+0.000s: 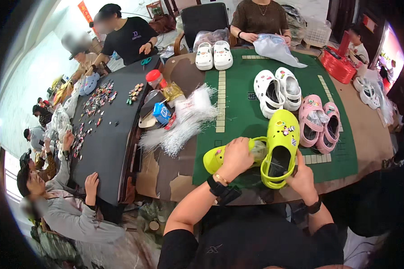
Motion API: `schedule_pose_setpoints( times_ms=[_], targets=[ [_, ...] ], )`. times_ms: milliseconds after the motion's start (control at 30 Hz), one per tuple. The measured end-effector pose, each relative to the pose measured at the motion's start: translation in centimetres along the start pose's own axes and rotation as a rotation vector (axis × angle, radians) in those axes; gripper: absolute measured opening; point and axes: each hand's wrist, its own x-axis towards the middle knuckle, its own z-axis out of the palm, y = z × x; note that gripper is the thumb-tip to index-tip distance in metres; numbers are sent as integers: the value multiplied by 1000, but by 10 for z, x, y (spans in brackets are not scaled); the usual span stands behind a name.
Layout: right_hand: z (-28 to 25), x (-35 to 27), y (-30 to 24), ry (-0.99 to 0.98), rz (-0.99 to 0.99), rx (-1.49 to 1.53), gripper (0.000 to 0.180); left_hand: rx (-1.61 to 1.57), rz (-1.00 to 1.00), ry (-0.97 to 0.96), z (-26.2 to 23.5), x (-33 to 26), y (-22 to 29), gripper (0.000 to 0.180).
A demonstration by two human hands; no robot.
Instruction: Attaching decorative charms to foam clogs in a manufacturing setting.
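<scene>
My left hand (pixel 238 157) is closed over a lime-green clog (pixel 213 159) that lies sideways near the table's front edge. Clear crumpled plastic (pixel 258 150) shows inside that clog's opening. With my right hand (pixel 302 178) I grip the heel side of the matching lime-green clog (pixel 278 130), toe pointing away from me. Small colourful charms (pixel 286 130) sit on its upper, and its dark inside is visible. The two clogs touch or overlap beside my left hand. Fingers of both hands are partly hidden by the shoes.
Pink clogs (pixel 310 117) stand right of my hands, white clogs (pixel 269 94) beyond them, another white pair (pixel 204 56) at the far edge. White plastic ties (pixel 179 130) and a red-lidded jar (pixel 155 78) lie left. People work around a dark table (pixel 107 148) with scattered charms.
</scene>
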Motion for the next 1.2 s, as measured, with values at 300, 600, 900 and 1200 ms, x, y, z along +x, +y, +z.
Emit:
schedule_pose_setpoints(
  times_ms=[300,600,900,1200],
  targets=[
    [-8,36,1,-32,-183,42,41,-122,397,-229,-61,-14,-17,41],
    [49,20,33,-69,-66,149,47,-368,-44,-238,-29,-96,-55,89],
    [26,71,34,-569,-92,21,60,-250,-55,-175,-35,-68,-77,78],
    [-181,238,43,603,-86,436,29,-222,62,170,-74,-11,-28,38]
  ],
)
